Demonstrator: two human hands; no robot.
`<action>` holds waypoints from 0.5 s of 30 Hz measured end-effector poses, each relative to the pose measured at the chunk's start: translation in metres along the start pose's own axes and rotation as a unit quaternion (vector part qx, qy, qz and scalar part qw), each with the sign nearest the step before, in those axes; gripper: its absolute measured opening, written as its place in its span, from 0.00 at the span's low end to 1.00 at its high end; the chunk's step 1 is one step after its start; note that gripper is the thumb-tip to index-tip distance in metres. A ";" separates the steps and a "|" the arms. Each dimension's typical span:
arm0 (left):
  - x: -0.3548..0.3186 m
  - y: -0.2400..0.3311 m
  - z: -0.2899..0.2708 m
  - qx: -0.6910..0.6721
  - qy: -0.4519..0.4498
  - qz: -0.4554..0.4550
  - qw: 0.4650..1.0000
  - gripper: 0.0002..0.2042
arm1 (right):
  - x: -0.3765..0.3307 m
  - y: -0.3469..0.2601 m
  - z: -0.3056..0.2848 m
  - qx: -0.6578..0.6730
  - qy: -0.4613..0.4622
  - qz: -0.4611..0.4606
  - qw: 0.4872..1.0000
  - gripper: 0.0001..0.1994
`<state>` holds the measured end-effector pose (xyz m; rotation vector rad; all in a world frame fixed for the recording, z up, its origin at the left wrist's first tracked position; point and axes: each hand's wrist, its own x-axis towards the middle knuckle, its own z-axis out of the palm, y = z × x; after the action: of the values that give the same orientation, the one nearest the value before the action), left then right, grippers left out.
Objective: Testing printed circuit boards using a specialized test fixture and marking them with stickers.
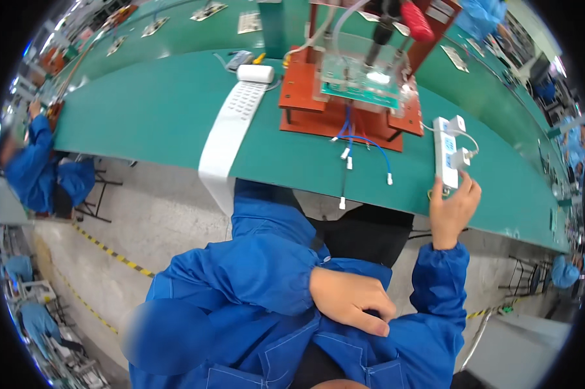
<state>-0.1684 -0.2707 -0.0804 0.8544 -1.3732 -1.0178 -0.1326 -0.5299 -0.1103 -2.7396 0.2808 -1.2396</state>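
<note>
At the table's front edge on the right, my right hand (456,206) is at the near end of a white power strip (443,149). Its thumb lies on the left side and its fingers on the right, closed about that end. White plugs (460,157) sit in the strip. My left hand (352,299) is drawn in before my chest, fingers loosely curled, with nothing visible in it; its palm is hidden. Ahead stands a red-brown test fixture (302,87) with a green circuit board (360,94). Blue wires (349,133) with white connectors hang from it onto the table.
A roll of white labels (256,73) unrolls across the green table (143,110) and over its front edge. Behind the roll lie a small clear packet and a yellow item. Further boards (248,23) lie on the far green surface. A person in blue (30,162) sits at the left.
</note>
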 end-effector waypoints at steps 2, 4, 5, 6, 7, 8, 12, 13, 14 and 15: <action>-0.020 0.020 -0.018 0.040 0.086 -0.015 0.995 0.09 | -0.014 0.031 0.011 -0.026 -0.083 0.032 0.996 0.17; -0.061 0.049 -0.041 0.212 0.231 -0.043 0.949 0.09 | -0.014 0.046 0.021 -0.020 -0.092 0.013 0.995 0.16; -0.085 0.059 -0.048 0.264 0.334 -0.080 0.901 0.09 | -0.014 0.046 0.025 -0.023 -0.099 0.001 0.995 0.15; -0.108 0.062 -0.056 0.279 0.462 -0.130 0.832 0.08 | -0.007 0.039 0.025 -0.015 -0.102 0.020 0.994 0.12; -0.127 0.073 -0.066 0.351 0.540 -0.188 0.741 0.08 | -0.002 0.041 0.029 -0.013 -0.102 0.018 0.995 0.12; -0.149 0.074 -0.079 0.422 0.592 -0.205 0.655 0.10 | 0.006 0.047 0.033 -0.003 -0.112 0.006 0.994 0.13; -0.220 0.056 -0.126 0.564 0.647 -0.260 0.443 0.18 | 0.033 0.068 0.065 -0.007 -0.098 -0.037 0.994 0.13; -0.227 0.053 -0.135 0.517 0.653 -0.300 0.464 0.25 | 0.041 0.067 0.067 -0.014 -0.099 -0.050 0.994 0.13; -0.232 0.050 -0.142 0.469 0.656 -0.339 0.485 0.31 | 0.048 0.065 0.064 -0.057 -0.116 -0.043 0.991 0.11; -0.231 0.052 -0.146 0.465 0.656 -0.339 0.488 0.31 | 0.052 0.042 0.047 -0.061 -0.119 -0.045 0.990 0.11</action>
<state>-0.0040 -0.0502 -0.1212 2.4124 0.0364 0.2705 -0.0687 -0.5808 -0.1113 -2.9984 0.2179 -0.9292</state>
